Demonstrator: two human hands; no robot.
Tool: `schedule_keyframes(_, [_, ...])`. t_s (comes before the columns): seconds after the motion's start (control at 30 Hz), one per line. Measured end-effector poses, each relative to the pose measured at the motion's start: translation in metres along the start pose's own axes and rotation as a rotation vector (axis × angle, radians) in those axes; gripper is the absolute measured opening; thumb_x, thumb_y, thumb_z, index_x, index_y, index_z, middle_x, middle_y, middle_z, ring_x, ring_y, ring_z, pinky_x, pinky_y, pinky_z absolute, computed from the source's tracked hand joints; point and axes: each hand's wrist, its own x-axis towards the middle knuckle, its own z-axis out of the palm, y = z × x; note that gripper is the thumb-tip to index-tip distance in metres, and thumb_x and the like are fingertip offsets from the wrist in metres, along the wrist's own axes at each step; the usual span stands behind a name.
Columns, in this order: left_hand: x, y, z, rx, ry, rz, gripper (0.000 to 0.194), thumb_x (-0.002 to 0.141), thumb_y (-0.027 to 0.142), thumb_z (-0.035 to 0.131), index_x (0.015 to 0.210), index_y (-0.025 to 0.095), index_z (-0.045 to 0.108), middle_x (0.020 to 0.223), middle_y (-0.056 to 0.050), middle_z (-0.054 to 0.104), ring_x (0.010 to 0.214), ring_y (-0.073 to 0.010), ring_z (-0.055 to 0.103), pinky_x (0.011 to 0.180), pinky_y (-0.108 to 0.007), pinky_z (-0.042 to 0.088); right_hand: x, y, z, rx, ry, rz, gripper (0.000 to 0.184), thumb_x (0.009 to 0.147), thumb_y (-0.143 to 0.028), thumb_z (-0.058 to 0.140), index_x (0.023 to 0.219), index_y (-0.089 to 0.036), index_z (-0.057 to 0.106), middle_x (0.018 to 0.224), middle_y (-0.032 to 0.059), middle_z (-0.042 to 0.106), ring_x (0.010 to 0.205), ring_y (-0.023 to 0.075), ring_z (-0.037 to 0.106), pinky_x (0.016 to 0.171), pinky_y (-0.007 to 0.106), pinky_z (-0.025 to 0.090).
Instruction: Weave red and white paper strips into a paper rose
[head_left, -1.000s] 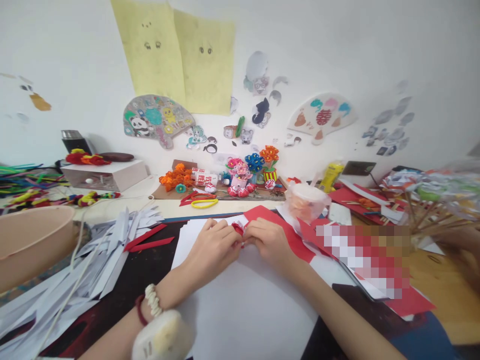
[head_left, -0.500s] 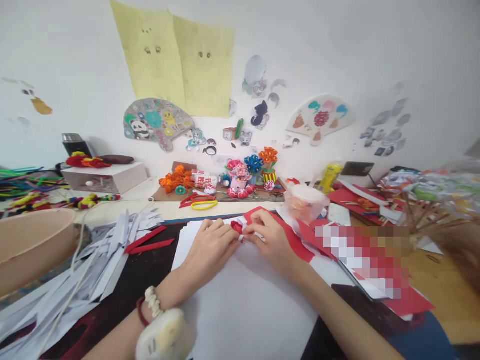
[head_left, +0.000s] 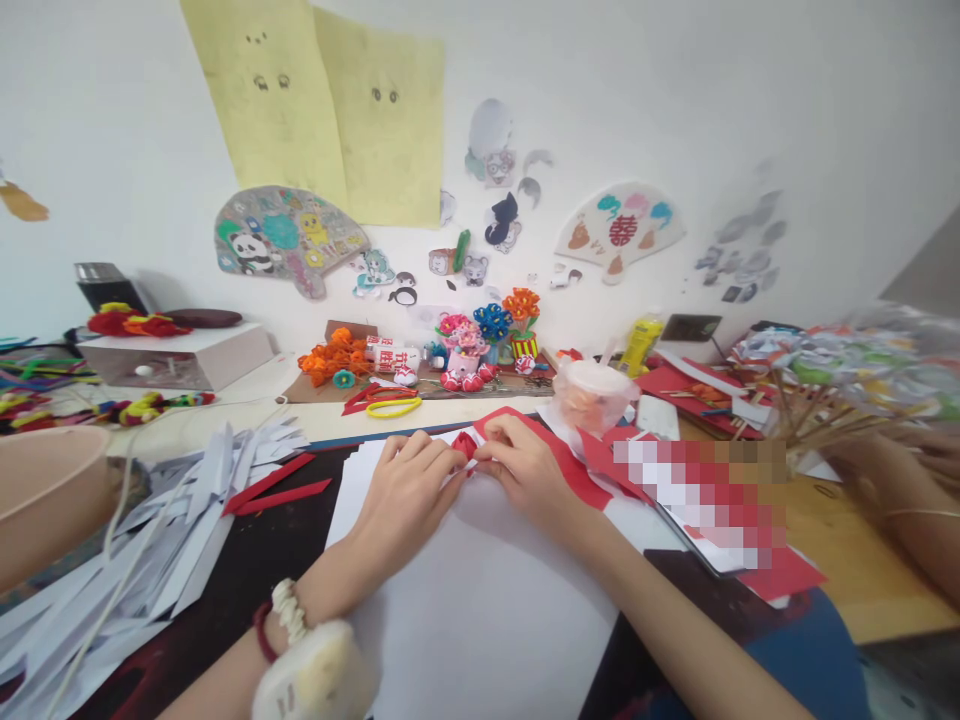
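Observation:
Both my hands meet over a stack of white paper (head_left: pixel 480 590). Between their fingertips is a small red-and-white folded paper piece (head_left: pixel 466 445), partly covered by the fingers. My left hand (head_left: pixel 415 480) pinches it from the left, its fingers bent together. From the other side, my right hand (head_left: pixel 525 470) grips its edge with thumb and forefinger. Red paper (head_left: pixel 581 478) lies under and behind my right hand. Two red paper strips (head_left: pixel 281 492) rest on the dark surface left of the stack.
White paper strips (head_left: pixel 191 530) heap at left beside a pink basin (head_left: pixel 49 490). Flower ornaments (head_left: pixel 491 325), yellow-handled scissors (head_left: pixel 394 408) and a lidded cup (head_left: pixel 594 390) stand or lie behind. At right, another person's arm (head_left: pixel 911 500) is near a bundle of sticks (head_left: pixel 817 410).
The whole view has shifted a little to the right. Another person's arm now shows at the right edge. My hands keep their pinch on the folded paper, with slight finger movement.

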Motion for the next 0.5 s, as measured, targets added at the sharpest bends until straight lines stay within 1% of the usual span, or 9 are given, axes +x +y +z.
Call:
schedule_keyframes(0.13, [-0.0008,0.0017,0.0008,-0.048,-0.007,-0.029,0.014,0.098,0.022,0.048,0.092,0.021,0.061,0.086,-0.001,0.070,0.082,-0.0190,0.050,0.074,-0.035,0.029,0.0001,-0.0021,0.0004,0.030,-0.010,-0.012,0.020,0.093,-0.012,0.047,0.079,-0.017,0.061,0.086,0.0058,0.052,0.073,0.0167,0.049,0.062,0.027,0.039])
schedule_keyframes(0.27, [0.0002,0.0039,0.0002,-0.081,-0.041,-0.064,0.015,0.097,0.022,0.049,0.090,0.021,0.061,0.083,0.000,0.069,0.083,-0.0186,0.049,0.076,-0.035,0.030,0.0010,-0.0034,-0.0004,0.006,-0.013,-0.035,0.022,0.089,-0.010,0.046,0.072,-0.018,0.057,0.084,0.0049,0.049,0.073,0.0168,0.045,0.063,0.028,0.036])
schedule_keyframes(0.4, [0.0018,0.0060,-0.0007,-0.133,-0.048,-0.151,0.015,0.097,0.022,0.049,0.087,0.021,0.060,0.084,0.001,0.069,0.082,-0.0175,0.050,0.075,-0.034,0.031,0.0001,-0.0017,0.0013,0.024,0.019,-0.048,0.022,0.086,-0.007,0.046,0.070,-0.018,0.055,0.083,0.0047,0.048,0.072,0.0170,0.044,0.063,0.028,0.035])
schedule_keyframes(0.5, [0.0023,0.0066,-0.0010,-0.153,-0.038,-0.179,0.012,0.096,0.023,0.051,0.088,0.022,0.061,0.086,0.002,0.069,0.081,-0.0174,0.050,0.075,-0.034,0.031,-0.0018,-0.0008,0.0034,0.001,0.040,-0.044,0.019,0.085,-0.007,0.047,0.071,-0.018,0.055,0.082,0.0045,0.049,0.073,0.0175,0.045,0.065,0.030,0.035])
